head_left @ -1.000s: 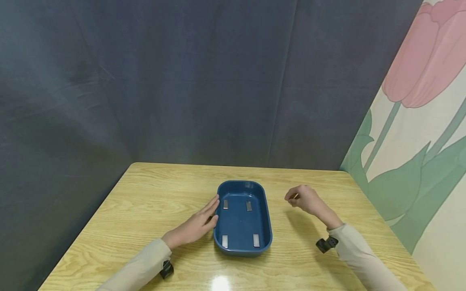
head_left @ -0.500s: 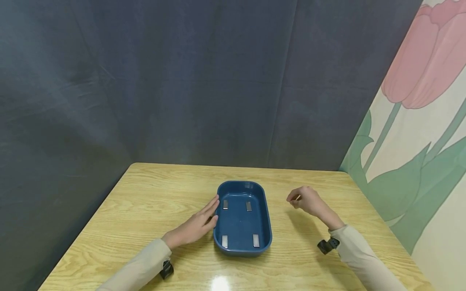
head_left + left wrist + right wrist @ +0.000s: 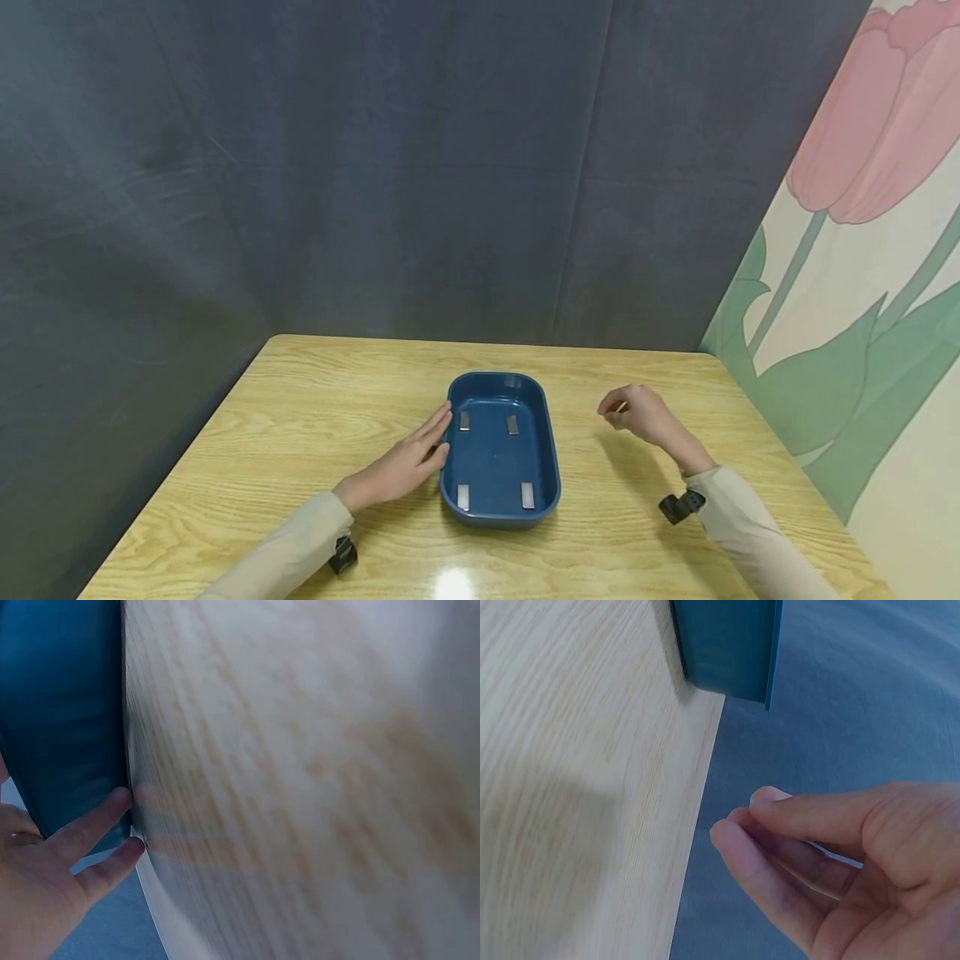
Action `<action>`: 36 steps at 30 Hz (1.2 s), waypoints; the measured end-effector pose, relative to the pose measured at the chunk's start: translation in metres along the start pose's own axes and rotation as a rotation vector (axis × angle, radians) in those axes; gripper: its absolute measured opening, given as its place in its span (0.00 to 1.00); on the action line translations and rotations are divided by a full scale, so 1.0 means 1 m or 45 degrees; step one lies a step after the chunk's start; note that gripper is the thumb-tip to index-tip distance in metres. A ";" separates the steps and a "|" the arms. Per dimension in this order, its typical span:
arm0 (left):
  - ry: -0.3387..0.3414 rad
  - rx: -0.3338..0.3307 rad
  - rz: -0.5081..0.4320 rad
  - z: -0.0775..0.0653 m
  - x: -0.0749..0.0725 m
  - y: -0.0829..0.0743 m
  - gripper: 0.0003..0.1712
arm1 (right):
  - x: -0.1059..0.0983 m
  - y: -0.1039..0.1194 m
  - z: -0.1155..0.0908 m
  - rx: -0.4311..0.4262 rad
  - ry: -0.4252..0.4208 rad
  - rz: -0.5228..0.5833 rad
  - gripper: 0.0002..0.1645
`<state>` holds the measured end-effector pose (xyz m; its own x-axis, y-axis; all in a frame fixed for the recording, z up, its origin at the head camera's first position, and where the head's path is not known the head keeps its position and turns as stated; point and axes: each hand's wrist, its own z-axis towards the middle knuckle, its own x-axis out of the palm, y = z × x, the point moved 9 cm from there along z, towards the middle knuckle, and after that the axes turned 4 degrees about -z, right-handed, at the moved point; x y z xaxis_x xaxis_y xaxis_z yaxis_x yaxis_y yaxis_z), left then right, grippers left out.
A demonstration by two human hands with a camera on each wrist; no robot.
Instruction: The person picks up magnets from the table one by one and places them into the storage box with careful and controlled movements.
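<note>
Tray (image 3: 500,454) was sat mid-table, steadied by the flat, relaxed left hand (image 3: 405,467) against its left wall. Right hand (image 3: 643,414), right of the tray, was pinched on a thin strip (image 3: 832,856). Risk: the weak pinch could let the strip drop.

Right hand (image 3: 637,411) pinches a thin pale sliver (image 3: 834,857); mostly hidden between thumb and fingers, too small to identify. Left wrist view: tray (image 3: 64,712) cut off by top and left edges, table (image 3: 300,772) blurred, left hand (image 3: 52,870) cut off at lower left. Head view: both sleeves run off the near edge. Four grey strips (image 3: 464,421) in tray too small to identify.
</note>
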<state>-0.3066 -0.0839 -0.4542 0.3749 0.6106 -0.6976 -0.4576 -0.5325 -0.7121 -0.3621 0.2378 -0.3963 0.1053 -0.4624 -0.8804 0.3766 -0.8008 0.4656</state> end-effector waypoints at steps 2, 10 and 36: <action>0.001 -0.002 0.001 0.000 0.000 -0.001 0.37 | -0.002 -0.004 -0.001 0.021 0.000 0.000 0.06; 0.002 -0.003 0.000 0.000 0.001 -0.002 0.35 | -0.008 -0.018 -0.006 0.081 0.018 0.043 0.06; 0.008 -0.006 0.003 0.000 0.002 0.000 0.35 | -0.015 -0.056 -0.035 0.180 0.055 -0.106 0.03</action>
<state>-0.3057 -0.0826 -0.4552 0.3789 0.6059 -0.6995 -0.4549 -0.5363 -0.7109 -0.3522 0.3033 -0.4120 0.1200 -0.3779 -0.9180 0.2524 -0.8827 0.3964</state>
